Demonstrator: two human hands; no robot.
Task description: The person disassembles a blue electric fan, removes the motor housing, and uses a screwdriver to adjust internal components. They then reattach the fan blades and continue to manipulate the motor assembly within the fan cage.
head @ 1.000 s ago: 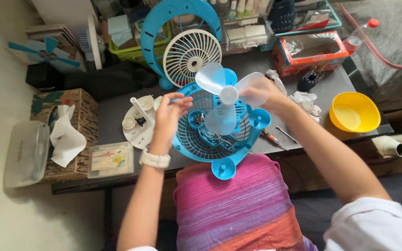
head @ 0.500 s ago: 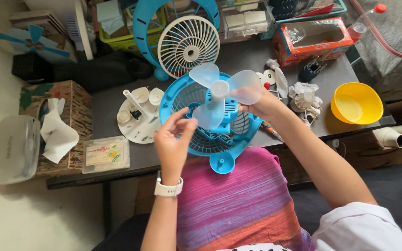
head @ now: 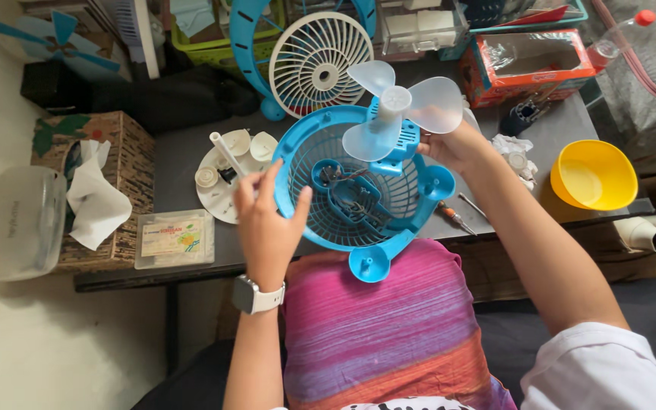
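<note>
While the right hand [head: 453, 146] grips the motor housing of the blue fan [head: 366, 182] at about two o'clock on its round rear guard, the left hand [head: 266, 228] hovers open at nine o'clock, fingers spread just beside the rim. Translucent blades [head: 400, 106] stand at the guard's twelve o'clock. On the grey table [head: 176, 163], a white round tray [head: 225, 178] at ten o'clock holds small white parts. A yellow bowl [head: 594, 175] at three o'clock looks empty. An orange box [head: 529, 64] at one o'clock holds clear plastic. A tissue box [head: 89, 182] sits far at nine o'clock.
</note>
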